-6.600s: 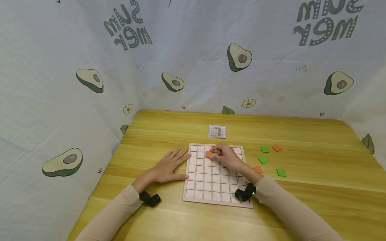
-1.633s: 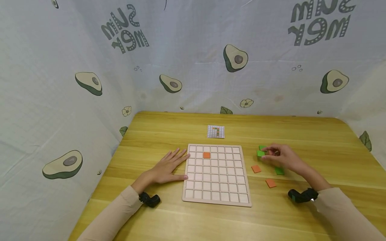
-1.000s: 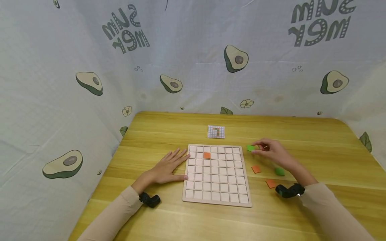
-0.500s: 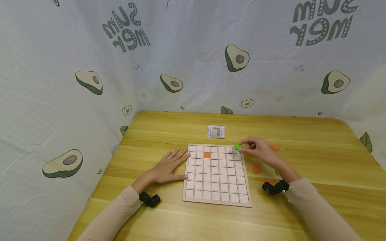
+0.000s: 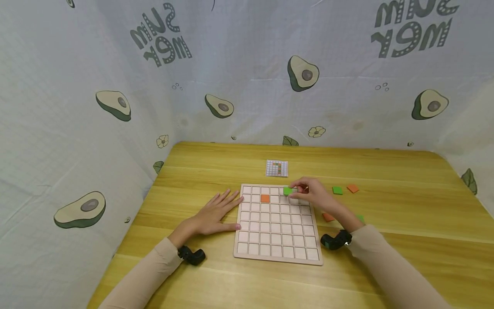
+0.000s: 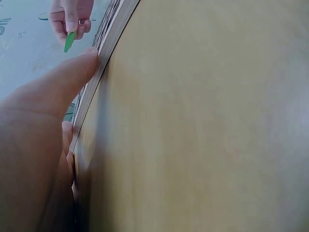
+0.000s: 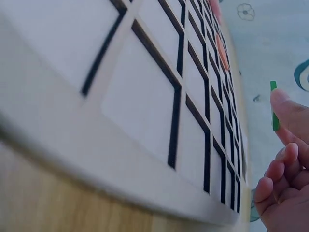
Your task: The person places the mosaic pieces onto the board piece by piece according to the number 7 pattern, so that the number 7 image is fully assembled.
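Observation:
My right hand point(image 5: 316, 195) pinches a small green square tile point(image 5: 287, 191) between thumb and fingers, over the far rows of a pale wooden grid board point(image 5: 278, 260). In the right wrist view the green tile point(image 7: 274, 108) shows edge-on, held above the grid, with the other fingers of the right hand point(image 7: 289, 169) curled below. My left hand point(image 5: 216, 214) lies spread beside the board, fingertips and thumb at its left edge. The left wrist view shows the left thumb point(image 6: 72, 79) against the board's side. One orange tile point(image 5: 265, 198) sits in a cell near the board's far left.
A small card point(image 5: 277, 168) with a coloured grid pattern lies beyond the board. To the right are a loose green tile point(image 5: 337, 190), an orange tile point(image 5: 353, 189) and another orange tile point(image 5: 328, 217); the right forearm partly covers a further green tile point(image 5: 360, 218).
The right hand let go of the orange tile in its cell, took a green tile from the right side, and carried it left over the board. The left hand stays in place.

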{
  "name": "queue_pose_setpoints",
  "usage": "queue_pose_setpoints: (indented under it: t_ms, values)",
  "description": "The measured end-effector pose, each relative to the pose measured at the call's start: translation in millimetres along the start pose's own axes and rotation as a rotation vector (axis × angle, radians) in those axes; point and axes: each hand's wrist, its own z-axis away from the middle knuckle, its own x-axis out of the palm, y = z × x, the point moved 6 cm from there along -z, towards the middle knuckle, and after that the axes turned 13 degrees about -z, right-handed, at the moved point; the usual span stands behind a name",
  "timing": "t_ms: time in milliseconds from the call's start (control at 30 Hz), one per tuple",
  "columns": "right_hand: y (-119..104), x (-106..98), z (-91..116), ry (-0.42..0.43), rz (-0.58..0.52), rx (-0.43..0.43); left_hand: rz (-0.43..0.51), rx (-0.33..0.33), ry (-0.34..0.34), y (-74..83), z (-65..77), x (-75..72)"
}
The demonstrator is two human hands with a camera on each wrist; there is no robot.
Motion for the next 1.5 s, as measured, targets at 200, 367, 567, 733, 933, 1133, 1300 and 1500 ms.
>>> queue_pose_setpoints:
  t_ms: [200, 367, 567, 733, 933, 1133, 1300, 1500]
  values:
    - [-0.4, 11.3, -3.8, -0.031, -0.016, -0.017, -0.01, -0.014, -0.018, -1.0, -1.2, 0.8]
    - [-0.8, 18.0, -7.9, -0.039, -0.008, -0.04, -0.007, -0.011, -0.02, -1.0, -2.4, 0.4]
    - [0.0, 25.2, -12.7, -0.039, -0.006, -0.061, -0.013, -0.01, -0.023, -1.6, -3.6, 0.6]
    - [4.6, 31.9, -14.8, -0.043, 0.002, -0.026, -0.016, -0.01, -0.024, -1.5, -3.9, 1.1]
    - [5.0, 38.0, -14.8, -0.041, 0.018, -0.008, -0.008, -0.016, -0.03, -1.8, -2.4, 1.6]
    - [4.9, 40.2, -14.7, -0.041, 0.023, 0.002, -0.015, -0.015, -0.026, -2.9, -1.8, 3.1]
    - [5.1, 42.0, -15.5, -0.04, 0.022, 0.014, -0.015, -0.013, -0.024, -3.1, -1.4, 3.3]
    - [3.6, 43.2, -15.3, -0.035, 0.028, 0.017, -0.016, -0.015, -0.023, -2.9, -0.8, 2.9]
